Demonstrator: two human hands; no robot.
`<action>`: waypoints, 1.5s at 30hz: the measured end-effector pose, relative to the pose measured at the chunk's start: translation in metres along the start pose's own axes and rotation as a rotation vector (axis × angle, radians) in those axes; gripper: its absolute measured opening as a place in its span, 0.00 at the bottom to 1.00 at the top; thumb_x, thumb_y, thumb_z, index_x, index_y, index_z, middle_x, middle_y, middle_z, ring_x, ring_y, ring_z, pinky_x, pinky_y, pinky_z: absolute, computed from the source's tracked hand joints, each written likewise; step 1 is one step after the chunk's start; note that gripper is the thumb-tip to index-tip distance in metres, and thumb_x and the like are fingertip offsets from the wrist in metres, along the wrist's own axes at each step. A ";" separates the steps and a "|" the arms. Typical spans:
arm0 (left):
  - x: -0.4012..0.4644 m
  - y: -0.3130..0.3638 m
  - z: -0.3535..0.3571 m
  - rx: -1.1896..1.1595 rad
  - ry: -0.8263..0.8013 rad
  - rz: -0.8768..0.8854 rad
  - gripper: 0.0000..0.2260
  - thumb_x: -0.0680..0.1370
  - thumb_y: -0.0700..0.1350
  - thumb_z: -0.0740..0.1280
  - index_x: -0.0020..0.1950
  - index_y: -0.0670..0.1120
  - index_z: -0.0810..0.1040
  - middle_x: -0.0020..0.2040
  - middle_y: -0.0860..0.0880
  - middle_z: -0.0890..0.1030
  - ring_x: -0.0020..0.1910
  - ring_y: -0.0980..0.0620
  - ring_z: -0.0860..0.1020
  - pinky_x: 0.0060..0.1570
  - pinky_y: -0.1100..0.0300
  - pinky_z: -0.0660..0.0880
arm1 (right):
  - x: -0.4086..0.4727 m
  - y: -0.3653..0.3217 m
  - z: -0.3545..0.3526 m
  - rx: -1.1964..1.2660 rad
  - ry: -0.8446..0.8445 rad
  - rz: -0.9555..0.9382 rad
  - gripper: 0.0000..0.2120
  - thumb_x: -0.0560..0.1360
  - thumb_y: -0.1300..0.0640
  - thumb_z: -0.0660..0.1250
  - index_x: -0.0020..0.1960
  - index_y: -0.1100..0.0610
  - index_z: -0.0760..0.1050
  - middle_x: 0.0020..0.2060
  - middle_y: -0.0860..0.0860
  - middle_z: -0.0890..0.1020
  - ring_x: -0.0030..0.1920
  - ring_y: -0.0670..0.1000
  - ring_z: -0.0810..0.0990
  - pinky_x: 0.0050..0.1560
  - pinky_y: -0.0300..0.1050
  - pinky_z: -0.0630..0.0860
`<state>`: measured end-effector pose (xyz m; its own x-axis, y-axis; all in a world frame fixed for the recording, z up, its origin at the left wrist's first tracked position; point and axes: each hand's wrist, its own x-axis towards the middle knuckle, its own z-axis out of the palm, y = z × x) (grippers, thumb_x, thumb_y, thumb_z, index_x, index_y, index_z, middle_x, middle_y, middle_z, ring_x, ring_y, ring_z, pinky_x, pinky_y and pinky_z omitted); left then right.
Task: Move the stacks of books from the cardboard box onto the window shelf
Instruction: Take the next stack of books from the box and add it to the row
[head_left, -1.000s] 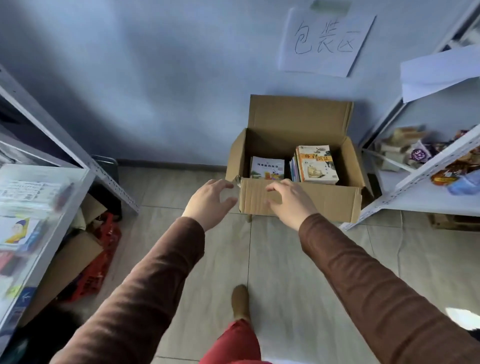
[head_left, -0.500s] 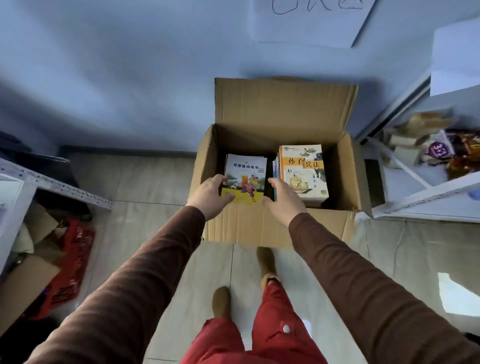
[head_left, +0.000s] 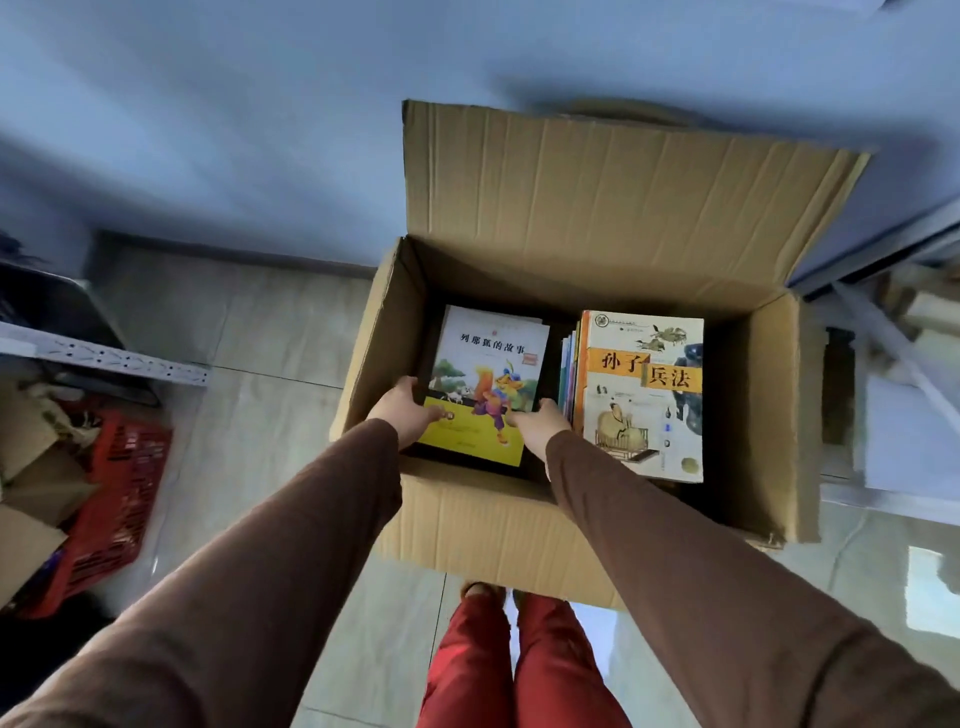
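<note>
Both my hands are down inside the cardboard box (head_left: 467, 525), which sits on the floor with its far flap standing up against the wall.

Left hand (head_left: 402, 418): grip closed on the left edge of the left stack (head_left: 488, 384), thumb lying on the yellow cover. Right hand (head_left: 537, 423): grip closed against the right edge of the same stack, in the gap beside the right stack (head_left: 644, 395). How deep the fingers reach under the books I cannot tell; the sides of the stack are in shadow.

Key relation: the left stack lies directly between my two hands, its long axis running away from me toward the wall, and I hold it near its close end. Both hands are equally near. The right stack sits just beside it, taller, untouched.

Judgement: the lift should go straight up, clear of the near box wall. No window shelf is plainly in view from here.
</note>
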<state>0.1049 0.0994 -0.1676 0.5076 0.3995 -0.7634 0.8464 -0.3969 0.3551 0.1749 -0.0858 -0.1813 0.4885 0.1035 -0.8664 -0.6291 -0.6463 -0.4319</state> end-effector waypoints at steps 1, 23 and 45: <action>0.034 -0.004 0.010 -0.006 -0.025 -0.041 0.34 0.78 0.49 0.71 0.80 0.43 0.60 0.74 0.39 0.72 0.70 0.40 0.73 0.67 0.51 0.70 | 0.032 -0.001 0.009 0.026 -0.009 0.057 0.32 0.79 0.57 0.67 0.77 0.65 0.56 0.72 0.62 0.69 0.70 0.59 0.70 0.61 0.44 0.69; 0.114 -0.017 0.050 -0.258 -0.111 -0.226 0.39 0.75 0.61 0.71 0.78 0.41 0.66 0.73 0.41 0.73 0.70 0.42 0.74 0.70 0.49 0.71 | 0.096 0.025 0.032 0.489 0.039 0.135 0.46 0.73 0.44 0.73 0.80 0.59 0.53 0.76 0.57 0.65 0.75 0.58 0.65 0.69 0.50 0.64; -0.231 -0.071 -0.150 -1.168 0.406 0.077 0.22 0.73 0.52 0.76 0.64 0.47 0.75 0.53 0.43 0.86 0.41 0.47 0.85 0.33 0.53 0.82 | -0.225 -0.126 0.079 0.203 -0.302 -0.644 0.15 0.72 0.50 0.77 0.56 0.51 0.80 0.45 0.44 0.86 0.40 0.40 0.83 0.33 0.34 0.75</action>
<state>-0.0481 0.1595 0.0643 0.3992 0.7175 -0.5709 0.3429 0.4606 0.8187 0.0962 0.0322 0.0481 0.6290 0.6378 -0.4445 -0.3879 -0.2379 -0.8904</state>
